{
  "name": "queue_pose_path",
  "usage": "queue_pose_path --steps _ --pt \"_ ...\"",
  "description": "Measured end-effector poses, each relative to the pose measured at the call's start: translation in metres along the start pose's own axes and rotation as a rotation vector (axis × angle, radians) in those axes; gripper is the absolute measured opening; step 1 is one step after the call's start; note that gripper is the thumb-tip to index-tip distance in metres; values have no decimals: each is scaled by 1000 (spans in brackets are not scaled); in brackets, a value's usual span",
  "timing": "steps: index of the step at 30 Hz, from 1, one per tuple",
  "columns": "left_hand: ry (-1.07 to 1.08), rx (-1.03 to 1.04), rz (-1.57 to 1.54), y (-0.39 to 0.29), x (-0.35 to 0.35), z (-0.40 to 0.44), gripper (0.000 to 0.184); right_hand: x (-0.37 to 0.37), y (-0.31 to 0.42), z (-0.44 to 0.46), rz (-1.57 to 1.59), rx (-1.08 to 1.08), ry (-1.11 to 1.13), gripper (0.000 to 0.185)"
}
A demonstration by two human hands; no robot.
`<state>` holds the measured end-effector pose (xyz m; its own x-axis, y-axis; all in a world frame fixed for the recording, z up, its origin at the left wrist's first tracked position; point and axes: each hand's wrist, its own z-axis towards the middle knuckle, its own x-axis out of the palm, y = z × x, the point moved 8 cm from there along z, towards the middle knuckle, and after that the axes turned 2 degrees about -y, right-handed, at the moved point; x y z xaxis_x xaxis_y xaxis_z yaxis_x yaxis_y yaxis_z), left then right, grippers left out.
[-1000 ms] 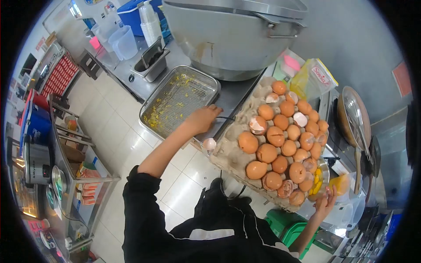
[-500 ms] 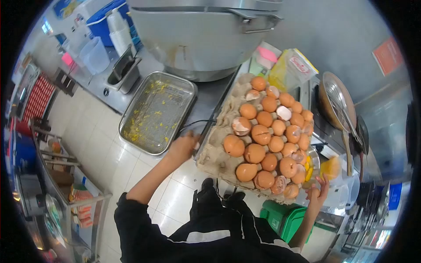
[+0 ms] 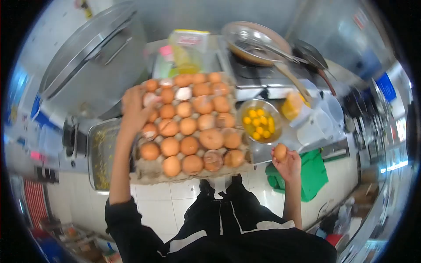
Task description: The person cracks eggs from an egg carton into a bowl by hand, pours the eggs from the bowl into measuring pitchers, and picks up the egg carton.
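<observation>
My left hand (image 3: 134,107) is over the left side of the grey egg tray (image 3: 151,172), its blurred fingers at the eggs and shells there; whether they grip one is unclear. Many brown eggs (image 3: 189,145) and some cracked shells fill the tray, among them a white-sided shell (image 3: 183,93). At the right, my right hand (image 3: 289,165) holds a brown egg (image 3: 280,152) in its fingertips. This egg is just below and right of a metal bowl (image 3: 267,139) with several yolks (image 3: 259,122) in it.
Left of the tray are a large metal pot (image 3: 98,74) and a wire-racked metal pan (image 3: 90,151). Behind stand a yellow bag (image 3: 188,55) and a frying pan (image 3: 245,46) on the stove. Plastic jugs (image 3: 313,127) are at right, a green bin (image 3: 313,175) below.
The view has turned to the right. My left hand has moved from beside the tray's near left corner to the eggs at its left side. An egg now shows in my right hand.
</observation>
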<state>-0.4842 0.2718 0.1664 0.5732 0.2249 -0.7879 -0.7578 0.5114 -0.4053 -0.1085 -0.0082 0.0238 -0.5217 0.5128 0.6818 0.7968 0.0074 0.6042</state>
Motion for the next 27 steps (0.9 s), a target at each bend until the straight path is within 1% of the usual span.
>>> queue_pose_path --steps 1,3,4,5,6,7,8,10,11,12,14,15,17,18,20,21,23,24,26,27 --pt "-33 -36 -15 0 -3 -5 49 -14 5 -1 24 -28 -27 37" --pt "-98 -28 111 -40 -39 -22 48 -50 17 -1 -78 -101 -160 38" --pt "-159 -73 -9 -69 -62 -33 50 -67 19 3 -64 -112 -184 38" --pt "-219 -127 -127 -102 -75 -46 53 -85 20 8 -118 -111 -212 37" --pt "-292 -100 -272 -136 -77 -59 53 -96 24 10 -178 -104 -235 36" --pt "-370 -79 -412 -168 -75 -75 54 -102 31 11 -283 -117 -310 34" --pt "-324 0 -484 -195 -57 -96 52 -97 36 14 -282 -114 -310 34" --pt "92 159 -597 -269 3 -122 42 -87 57 20 -755 -140 -395 32" --pt "357 84 -753 -302 50 -131 36 -85 62 35 -790 -209 -312 32" --pt "456 111 -714 -326 89 -136 30 -81 70 44 -788 -209 -306 32" --pt "380 104 -487 -332 158 -137 35 -30 100 53 -1205 -615 -21 36" --pt "374 95 -477 -326 186 -141 35 -18 110 56 -1202 -612 -6 36" --pt "213 7 4 -295 220 -141 39 30 137 38 -1389 -1030 164 46" --pt "207 1 14 -288 231 -140 39 28 138 44 -1381 -1032 177 46" --pt "230 28 137 -279 246 -148 41 17 132 47 -1344 -1177 245 49" --pt "235 16 166 -276 252 -150 37 2 125 57 -1340 -1169 258 49" --pt "243 11 187 -275 256 -152 36 -15 94 79 -1575 -1079 508 45" --pt "252 15 201 -275 257 -150 36 -13 96 80 -1569 -1080 519 45" --pt "248 7 200 -274 256 -149 35 -18 110 81 -1494 -1073 337 47" --pt "249 16 197 -273 254 -151 35 -18 110 79 -1488 -1061 347 47"
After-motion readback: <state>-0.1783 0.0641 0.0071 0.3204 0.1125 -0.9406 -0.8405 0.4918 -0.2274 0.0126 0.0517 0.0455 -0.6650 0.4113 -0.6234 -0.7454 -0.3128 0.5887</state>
